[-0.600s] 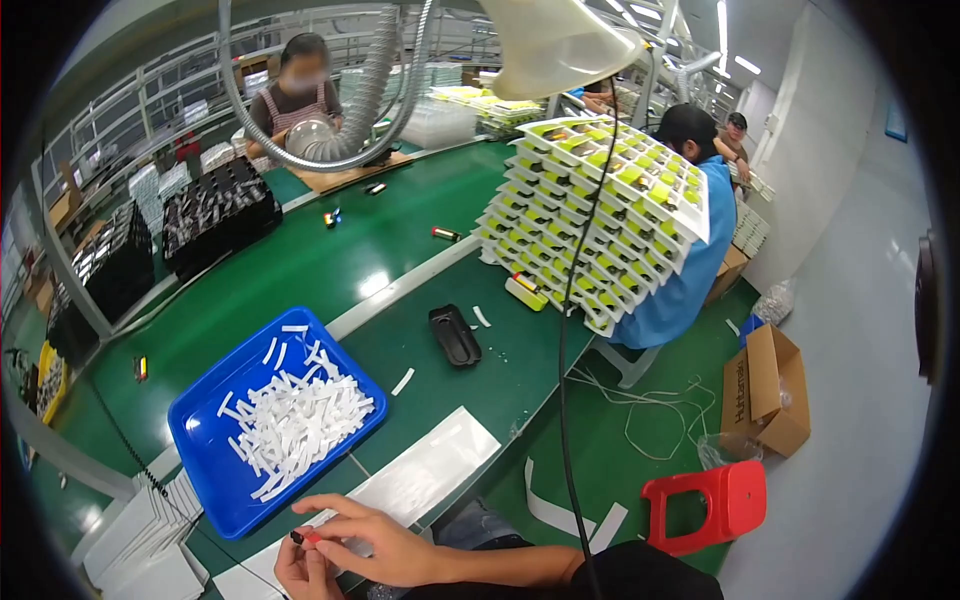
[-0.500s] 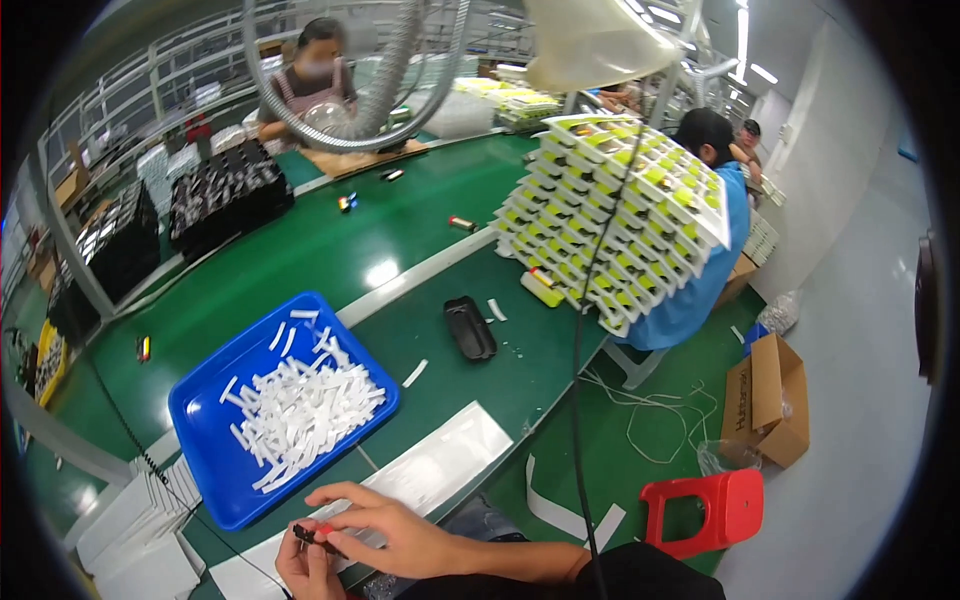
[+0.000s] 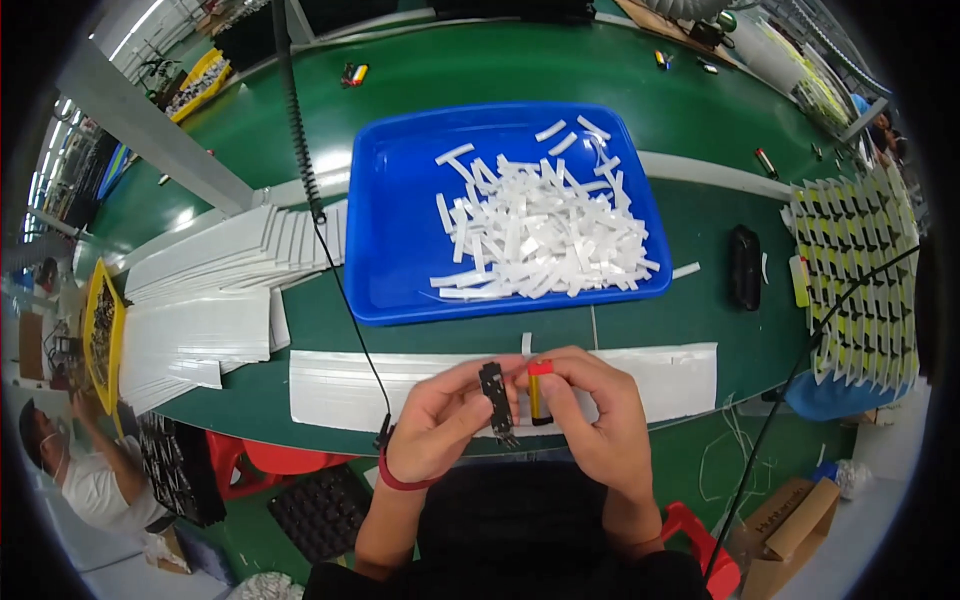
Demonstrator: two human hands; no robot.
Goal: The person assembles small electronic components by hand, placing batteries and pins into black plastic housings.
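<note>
My left hand (image 3: 440, 415) pinches a narrow black plastic part (image 3: 495, 398) with small metal spots and short wires at its lower end. In my right hand (image 3: 605, 415) is a small yellow battery cell (image 3: 541, 392) with a red top and a dark side, upright between thumb and fingers. The two pieces are close side by side but apart. Beneath the hands, a long white sheet (image 3: 340, 385) lies along the near table edge. Just beyond stands a blue tray (image 3: 395, 215) holding a heap of short white strips (image 3: 560, 235). One white strip (image 3: 527, 343) sticks up at the sheet's far edge.
White sheets (image 3: 200, 250) are stacked left of the tray. A black case (image 3: 744, 270) and stacked white-and-yellow trays (image 3: 855, 260) are at right. A coiled cable (image 3: 300, 130) hangs at left; a thin black cable (image 3: 800, 385) crosses the right. A co-worker (image 3: 105, 480) sits lower left.
The view has swung left and down, bringing the tray to the middle. My hands, earlier close together at the small black and red pieces, now hold the black part and the cell separately.
</note>
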